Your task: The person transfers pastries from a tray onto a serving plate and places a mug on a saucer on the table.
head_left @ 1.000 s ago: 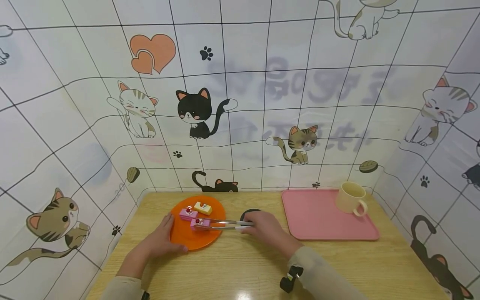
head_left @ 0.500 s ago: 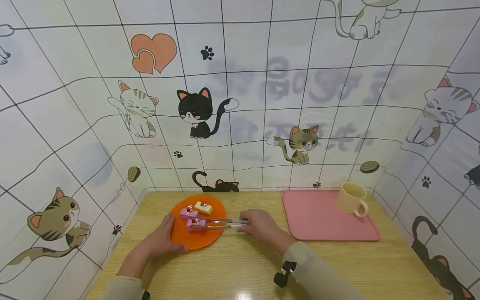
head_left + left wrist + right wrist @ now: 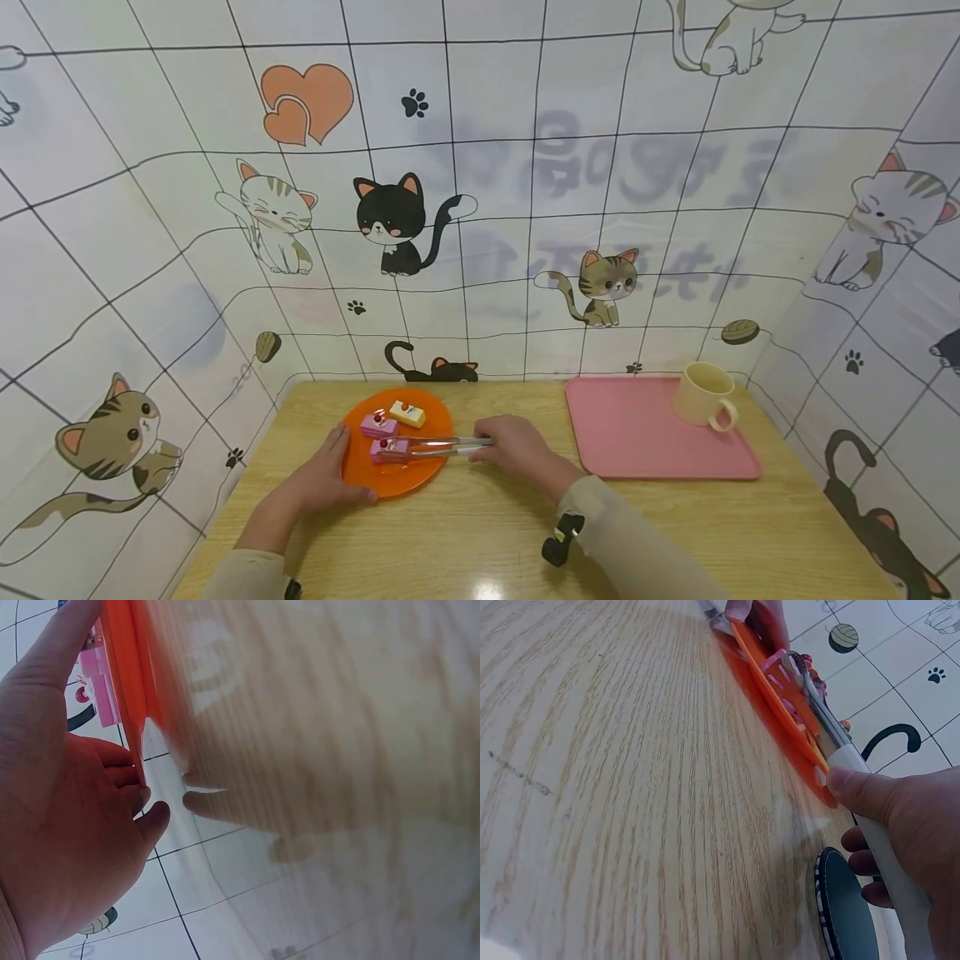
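An orange plate [image 3: 397, 479] bears two pink toy cake pieces and a yellow one [image 3: 407, 413]. My left hand [image 3: 318, 479] holds the plate's left side, fingers at the far-left rim and thumb at the near rim. My right hand [image 3: 517, 450] grips metal tongs [image 3: 442, 447] with pale handles, which reach left over the plate. Their tips straddle the front pink cake [image 3: 388, 451]; whether they still pinch it I cannot tell. The other pink cake [image 3: 378, 426] lies just behind it. In the right wrist view, the tongs' handle [image 3: 889, 870] lies between thumb and fingers.
A pink tray [image 3: 630, 433] lies at the right, with a cream mug [image 3: 703, 394] at its far right corner. In the right wrist view a dark round disc [image 3: 847, 907] is below my right hand. The patterned wall rises behind the wooden table [image 3: 480, 533].
My right hand and the tongs have moved left, and the front pink cake has shifted left on the plate with them. The left hand and plate stay put.
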Available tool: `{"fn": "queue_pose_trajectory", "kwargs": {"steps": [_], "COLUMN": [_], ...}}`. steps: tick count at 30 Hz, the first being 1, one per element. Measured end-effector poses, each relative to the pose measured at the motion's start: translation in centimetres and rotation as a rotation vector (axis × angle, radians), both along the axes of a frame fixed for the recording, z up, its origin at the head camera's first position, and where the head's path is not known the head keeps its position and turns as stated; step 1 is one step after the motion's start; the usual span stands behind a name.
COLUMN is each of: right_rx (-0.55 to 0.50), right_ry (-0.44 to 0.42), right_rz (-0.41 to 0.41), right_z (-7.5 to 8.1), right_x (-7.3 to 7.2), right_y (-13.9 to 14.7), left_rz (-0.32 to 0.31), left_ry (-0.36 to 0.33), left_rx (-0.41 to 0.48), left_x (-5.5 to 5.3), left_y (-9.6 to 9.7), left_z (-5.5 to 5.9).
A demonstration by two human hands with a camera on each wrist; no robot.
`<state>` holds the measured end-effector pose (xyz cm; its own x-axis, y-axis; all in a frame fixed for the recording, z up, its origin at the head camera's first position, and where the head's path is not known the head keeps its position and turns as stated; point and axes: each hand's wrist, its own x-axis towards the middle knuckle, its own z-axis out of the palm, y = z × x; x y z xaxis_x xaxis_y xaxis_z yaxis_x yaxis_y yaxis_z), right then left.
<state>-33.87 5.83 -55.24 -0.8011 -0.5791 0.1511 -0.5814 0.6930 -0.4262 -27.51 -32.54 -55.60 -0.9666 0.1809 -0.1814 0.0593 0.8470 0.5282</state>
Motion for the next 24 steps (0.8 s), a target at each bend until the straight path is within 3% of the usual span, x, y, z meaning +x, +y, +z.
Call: {"fn": "queue_pose_trajectory", "kwargs": {"steps": [10, 19, 24], "right_rx": [0.012, 0.012, 0.011], "right_ry": [-0.015, -0.09, -0.071], "right_rz": [-0.007, -0.03, -0.029], "right_z": [-0.05, 0.28, 0.26], "right_x": [-0.13, 0.09, 0.17], "right_y": [-0.21, -0.3, -0.09], "left_rz": [0.005, 0.008, 0.003], "left_ry": [-0.013, -0.016, -0.015], "left_rx": [0.012, 0.011, 0.01], "left_x": [0.03, 0.08, 0.11], "left_y": [0.13, 0.16, 0.27], "left_z": [0.26, 0.36, 0.5]}}
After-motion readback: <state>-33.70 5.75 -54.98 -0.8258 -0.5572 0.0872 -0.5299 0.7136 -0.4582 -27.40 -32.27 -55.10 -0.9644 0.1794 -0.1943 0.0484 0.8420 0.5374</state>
